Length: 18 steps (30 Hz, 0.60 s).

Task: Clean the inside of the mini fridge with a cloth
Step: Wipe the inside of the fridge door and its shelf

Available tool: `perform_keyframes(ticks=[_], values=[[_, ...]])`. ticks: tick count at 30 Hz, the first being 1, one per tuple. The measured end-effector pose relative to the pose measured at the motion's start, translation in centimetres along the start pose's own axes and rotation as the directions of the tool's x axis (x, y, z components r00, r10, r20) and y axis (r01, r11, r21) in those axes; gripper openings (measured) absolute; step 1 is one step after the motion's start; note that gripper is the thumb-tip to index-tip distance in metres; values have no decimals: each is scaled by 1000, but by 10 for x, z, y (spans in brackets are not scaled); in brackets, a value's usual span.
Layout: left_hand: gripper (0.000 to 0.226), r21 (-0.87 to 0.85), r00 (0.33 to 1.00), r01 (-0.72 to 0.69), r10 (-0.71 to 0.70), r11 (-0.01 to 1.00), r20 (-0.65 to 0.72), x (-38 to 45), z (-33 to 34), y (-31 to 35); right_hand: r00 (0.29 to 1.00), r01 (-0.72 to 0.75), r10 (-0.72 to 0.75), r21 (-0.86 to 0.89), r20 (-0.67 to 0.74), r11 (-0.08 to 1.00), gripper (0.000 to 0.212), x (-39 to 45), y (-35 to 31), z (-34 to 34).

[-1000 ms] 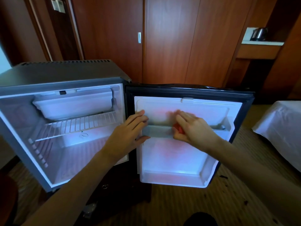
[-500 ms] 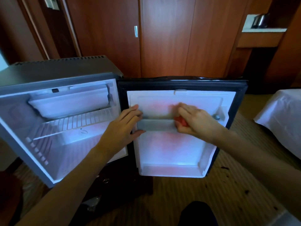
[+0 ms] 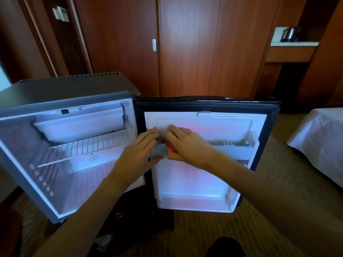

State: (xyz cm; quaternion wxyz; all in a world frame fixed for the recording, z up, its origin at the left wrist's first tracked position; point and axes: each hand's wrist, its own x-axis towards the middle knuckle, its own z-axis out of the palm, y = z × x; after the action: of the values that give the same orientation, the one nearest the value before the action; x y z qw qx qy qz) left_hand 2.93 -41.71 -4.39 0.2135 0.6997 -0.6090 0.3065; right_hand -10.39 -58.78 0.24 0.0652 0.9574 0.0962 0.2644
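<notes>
The mini fridge stands open on the floor, white inside, with a wire shelf. Its door swings out to the right and carries a white upper shelf. My right hand presses a red cloth against the left end of that door shelf; only a sliver of cloth shows under the fingers. My left hand holds the door's left edge, fingers straight across the liner and thumb below the shelf end. The two hands nearly touch.
A bed with a white sheet stands at the right. Wooden wardrobe doors rise behind the fridge, with a kettle on a shelf at the far right. Striped carpet covers the floor.
My right hand has slid the red cloth leftward along the door shelf, from its middle to its left end beside my left hand. My left hand has stayed on the door's edge.
</notes>
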Motion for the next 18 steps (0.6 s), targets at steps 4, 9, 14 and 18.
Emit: perform_keyframes(ticks=[4, 9, 14, 18], values=[[51, 4, 1000, 1, -1, 1000, -16, 2, 3, 1, 998, -55, 53, -81, -30, 995, 42, -57, 37, -30], [51, -23, 1000, 15, -16, 1000, -23, 0, 7, 0, 998, -59, 57, -113, -20, 992, 21, -71, 47, -37], [54, -60, 1000, 19, -20, 998, -20, -1, 6, -1, 994, -11, 1, -91, -111, 996, 37, -10, 0, 2], [57, -22, 1000, -19, 18, 1000, -2, 0, 1, -2, 999, -43, 43, 9, -28, 999, 46, 9, -12, 8]])
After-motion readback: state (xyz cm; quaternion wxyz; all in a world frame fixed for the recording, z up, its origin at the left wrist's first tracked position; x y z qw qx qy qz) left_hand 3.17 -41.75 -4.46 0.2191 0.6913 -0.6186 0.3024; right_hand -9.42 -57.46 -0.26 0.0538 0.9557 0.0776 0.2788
